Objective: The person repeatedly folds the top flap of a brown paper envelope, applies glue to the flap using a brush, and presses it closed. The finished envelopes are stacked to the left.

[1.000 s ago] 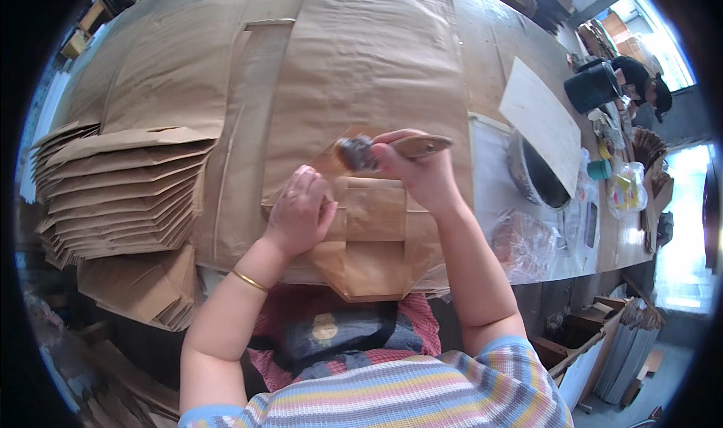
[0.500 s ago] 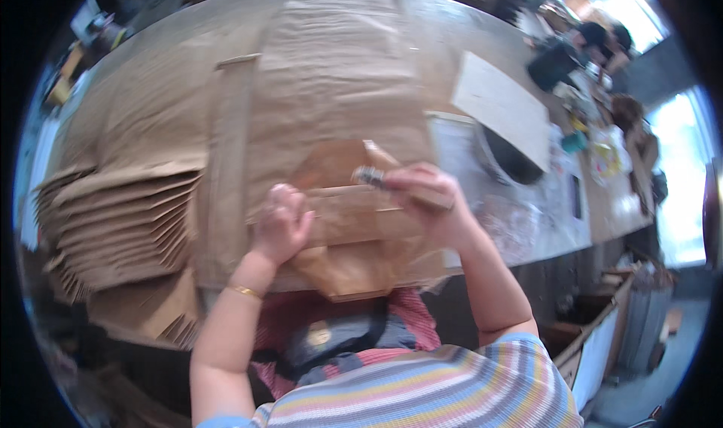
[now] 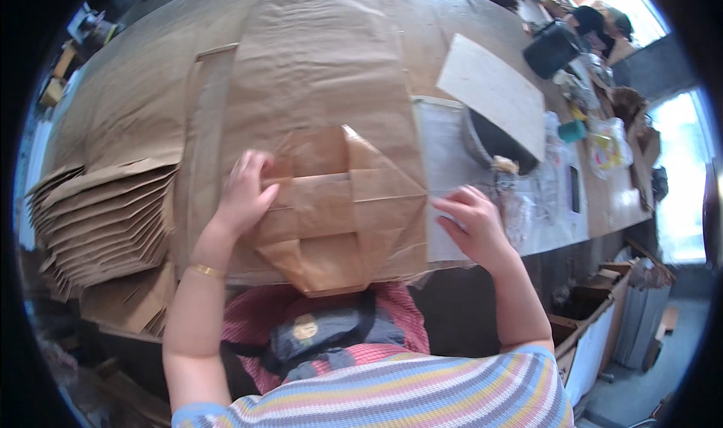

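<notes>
A brown paper bag lies before me, its end spread into a flat folded shape with pointed sides. Resting at its left edge is my left hand, thumb apart from the bent fingers. My right hand is just beyond the bag's right corner, fingers stretched toward it and thumb apart, holding nothing. Behind that hand, a brush lies by a round dark container, which a pale board partly covers.
Folded brown paper bags are stacked in overlapping layers at the left. More brown paper spreads beyond the work. Clear plastic and a dark phone-like slab lie to the right. An open box stands below the table's right side.
My right hand has let go of the brush, now beside the container, and moved to the bag's right corner. My left hand has shifted left and up along the bag's edge.
</notes>
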Demonstrator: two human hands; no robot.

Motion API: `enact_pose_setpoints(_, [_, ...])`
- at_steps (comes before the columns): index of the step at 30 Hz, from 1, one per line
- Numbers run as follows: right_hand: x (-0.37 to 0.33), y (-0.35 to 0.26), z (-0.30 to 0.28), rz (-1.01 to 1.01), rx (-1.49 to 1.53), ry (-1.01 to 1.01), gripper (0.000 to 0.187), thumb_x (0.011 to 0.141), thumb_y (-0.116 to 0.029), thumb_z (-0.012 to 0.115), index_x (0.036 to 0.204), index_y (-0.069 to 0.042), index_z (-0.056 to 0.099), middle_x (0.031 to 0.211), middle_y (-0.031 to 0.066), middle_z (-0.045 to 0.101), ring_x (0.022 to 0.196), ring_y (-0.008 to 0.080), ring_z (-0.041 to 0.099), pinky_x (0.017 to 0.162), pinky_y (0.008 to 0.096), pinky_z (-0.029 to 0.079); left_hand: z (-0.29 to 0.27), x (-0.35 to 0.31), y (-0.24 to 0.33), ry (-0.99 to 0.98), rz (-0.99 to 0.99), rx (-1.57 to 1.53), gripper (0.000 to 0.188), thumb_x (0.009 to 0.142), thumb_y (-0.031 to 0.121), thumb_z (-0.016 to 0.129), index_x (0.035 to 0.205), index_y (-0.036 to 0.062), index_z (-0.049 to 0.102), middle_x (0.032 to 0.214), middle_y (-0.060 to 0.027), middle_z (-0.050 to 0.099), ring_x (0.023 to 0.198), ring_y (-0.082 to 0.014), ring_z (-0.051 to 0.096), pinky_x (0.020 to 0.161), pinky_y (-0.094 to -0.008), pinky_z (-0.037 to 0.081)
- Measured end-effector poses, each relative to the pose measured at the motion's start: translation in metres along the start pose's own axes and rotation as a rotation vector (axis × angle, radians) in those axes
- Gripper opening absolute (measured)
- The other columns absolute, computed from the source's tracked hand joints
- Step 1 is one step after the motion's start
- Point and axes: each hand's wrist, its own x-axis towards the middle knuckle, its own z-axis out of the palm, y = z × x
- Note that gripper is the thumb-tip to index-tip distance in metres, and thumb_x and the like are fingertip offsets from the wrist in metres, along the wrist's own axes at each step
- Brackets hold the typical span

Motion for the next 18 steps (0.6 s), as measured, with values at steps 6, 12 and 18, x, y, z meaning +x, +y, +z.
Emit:
enact_pose_setpoints(6, [0.137, 0.014, 0.047, 0.468, 0.333, -0.341, 0.021, 0.079, -0.002, 0.067, 0.099, 0.0, 0.065, 0.103, 0.0143, 0.065, 0.099, 0.0307, 0.061, 0.081, 0.039, 0.051, -0.023, 0.048, -0.012, -0.475, -0.323, 0.034, 0.022, 0.065, 0.008, 0.069, 0.084, -0.0015, 0.062, 0.089, -0.0146, 0.066, 0.087, -0.0324, 0.063, 0.079, -0.041, 0.052])
enact_pose_setpoints(12, [0.101, 0.006, 0.063, -0.295, -0.273, -0.018, 0.017, 0.069, -0.006, 0.067, 0.086, -0.008, 0.07, 0.082, 0.0063, 0.061, 0.084, 0.0227, 0.062, 0.072, 0.0338, 0.054, 0.005, -0.01, -0.013, 0.033, 0.351, 0.377, 0.016, 0.064, 0.007, 0.069, 0.07, 0.0025, 0.055, 0.079, -0.0125, 0.063, 0.076, -0.0329, 0.062, 0.068, -0.041, 0.05])
enact_pose_setpoints(18, [0.052, -0.017, 0.08, -0.301, -0.562, -0.078, 0.054, 0.074, -0.01, 0.061, 0.128, -0.009, 0.057, 0.128, 0.0073, 0.058, 0.117, 0.0262, 0.057, 0.094, 0.034, 0.051, 0.016, -0.059, 0.001, 0.029, 0.367, 0.637, 0.033, 0.082, 0.006, 0.053, 0.112, 0.0043, 0.067, 0.121, -0.0156, 0.065, 0.117, -0.0274, 0.059, 0.1, -0.0416, 0.047])
